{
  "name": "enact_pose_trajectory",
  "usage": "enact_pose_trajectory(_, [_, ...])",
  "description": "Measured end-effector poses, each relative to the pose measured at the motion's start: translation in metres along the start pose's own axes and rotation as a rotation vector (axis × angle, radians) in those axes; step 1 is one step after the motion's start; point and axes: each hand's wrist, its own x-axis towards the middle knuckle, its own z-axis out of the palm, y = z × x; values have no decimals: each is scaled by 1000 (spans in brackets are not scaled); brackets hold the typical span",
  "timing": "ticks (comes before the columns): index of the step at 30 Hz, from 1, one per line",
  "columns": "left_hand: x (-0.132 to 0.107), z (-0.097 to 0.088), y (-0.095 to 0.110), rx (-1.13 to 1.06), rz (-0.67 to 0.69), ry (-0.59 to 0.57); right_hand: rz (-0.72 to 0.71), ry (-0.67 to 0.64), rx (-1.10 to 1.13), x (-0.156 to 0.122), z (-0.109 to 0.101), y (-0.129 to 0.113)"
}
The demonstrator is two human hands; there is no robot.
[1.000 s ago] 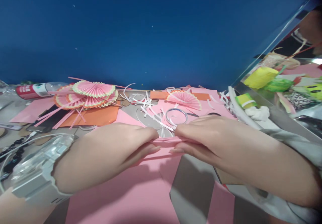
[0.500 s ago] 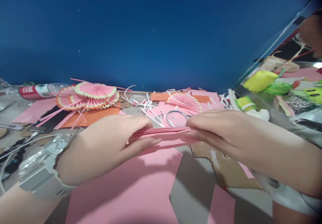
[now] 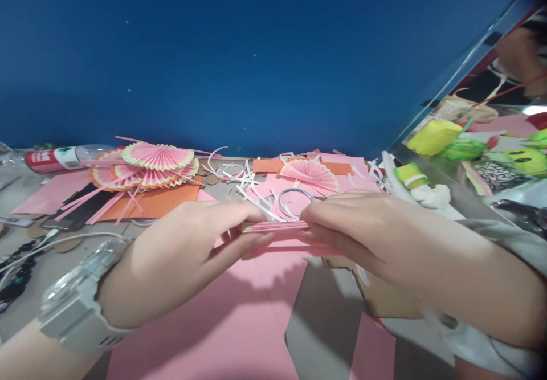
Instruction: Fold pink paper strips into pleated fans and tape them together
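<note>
My left hand (image 3: 188, 254) and my right hand (image 3: 359, 226) meet at the middle of the view, each pinching one end of a pleated pink paper strip (image 3: 276, 227) held just above the table. The fingers of both hands are closed on the folds. A grey wristwatch (image 3: 81, 306) is on my left wrist. Under the hands lies a large flat pink paper sheet (image 3: 231, 323).
Finished pink-and-yellow paper fans (image 3: 154, 160) lie on orange paper (image 3: 158, 197) at the back left, another fan (image 3: 310, 173) at the back middle. White paper strips (image 3: 248, 186), a tape ring (image 3: 294, 200), a red-labelled bottle (image 3: 55, 158) and a mirror (image 3: 482, 123) at the right surround them.
The hands drew apart, stretching the pleated strip, then came closer together again, pressing the pleats into a shorter stack. The view shifted slightly.
</note>
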Motion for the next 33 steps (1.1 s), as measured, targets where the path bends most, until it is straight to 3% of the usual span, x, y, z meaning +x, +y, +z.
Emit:
enact_pose_trajectory(5, [0,2,1,-59,10,24,-16,53,-24,1,0,-2])
enact_pose_trajectory(12, [-1,10,6,-283,50,151,-69,186,-9,9,9,-17])
enact_pose_trajectory(16, [-2,11,6,-239,122,200,-142,243,53,11,13,-21])
enact_pose_trajectory(24, [-5,-9,-10,-146,51,434,-85,419,-264,-1,-3,-1])
enact_pose_trajectory(29, [-4,-25,-15,50,150,227,-76,399,-356,-3,-5,-6])
enact_pose_trajectory(33, [-11,-20,-7,353,316,141,-156,329,-336,2,4,-23])
